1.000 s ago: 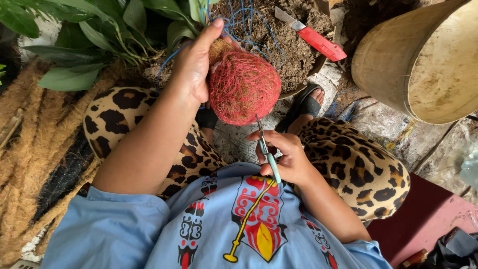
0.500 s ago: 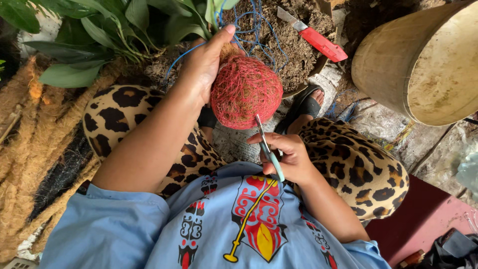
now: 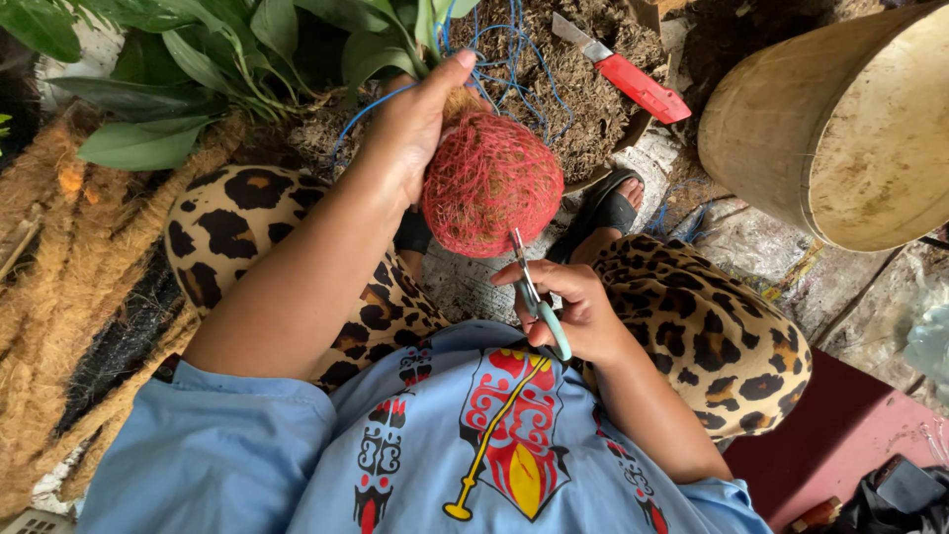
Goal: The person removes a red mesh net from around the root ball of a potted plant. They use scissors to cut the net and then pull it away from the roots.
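Observation:
My left hand (image 3: 410, 129) grips a round ball wrapped in red netting (image 3: 491, 185), held up above my knees. My right hand (image 3: 578, 311) holds small scissors with a pale green handle (image 3: 537, 297); their metal blades point up and touch the lower edge of the red ball. Brown fibre shows at the top of the ball under my left fingers. Blue string (image 3: 514, 59) trails behind the ball over the soil.
A heap of brown coconut fibre (image 3: 583, 89) lies ahead with a red-handled knife (image 3: 628, 74) on it. Green leafy plants (image 3: 217, 59) stand at the left, fibre ropes (image 3: 49, 287) beside my left leg. A big tan bucket (image 3: 840, 129) lies on its side at the right.
My left hand has shifted the red ball slightly higher and turned it. The scissors stay against its underside.

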